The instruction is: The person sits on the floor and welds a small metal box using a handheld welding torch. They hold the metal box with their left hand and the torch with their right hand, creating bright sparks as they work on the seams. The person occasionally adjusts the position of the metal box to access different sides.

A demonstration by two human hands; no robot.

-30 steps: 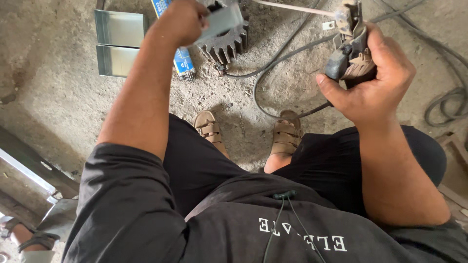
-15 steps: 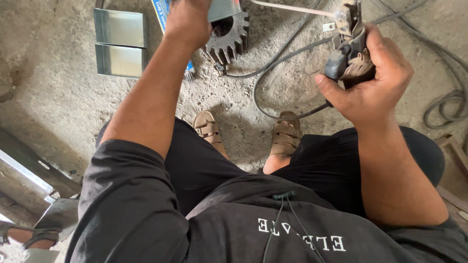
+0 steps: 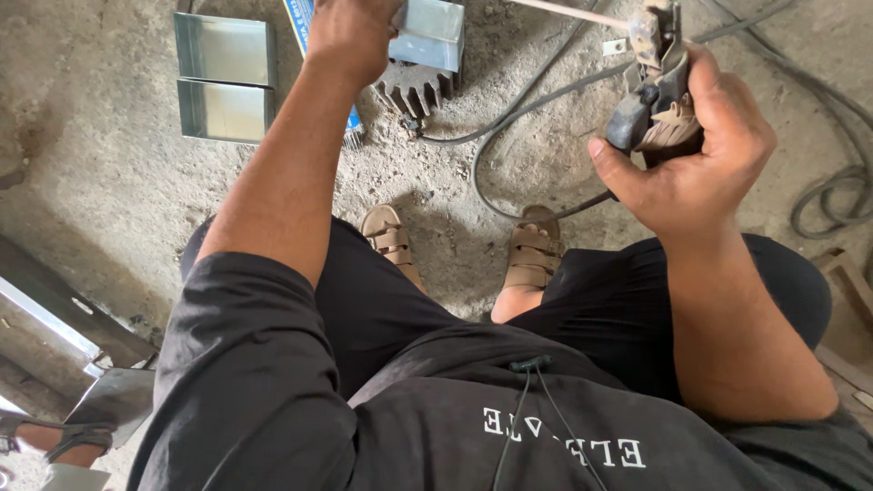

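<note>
My left hand (image 3: 350, 36) reaches forward at the top of the view and grips a shiny rectangular metal piece (image 3: 427, 35), holding it over a dark toothed gear (image 3: 414, 88) that lies on the concrete floor. My right hand (image 3: 696, 155) is raised at the upper right, closed around the handle of a welding electrode holder (image 3: 655, 100). A thin rod (image 3: 564, 11) sticks out of its jaws toward the left. A black cable (image 3: 509, 136) runs from the holder across the floor.
Two shiny rectangular metal boxes (image 3: 225, 77) lie side by side on the floor at upper left, next to a blue packet (image 3: 300, 18). My sandalled feet (image 3: 455, 245) rest below the gear. Metal sections (image 3: 64, 318) lie at the left edge, coiled cables (image 3: 832, 195) at the right.
My left hand has moved the metal piece a little forward and to the right, so it now covers more of the gear. My right hand with the holder stays in place.
</note>
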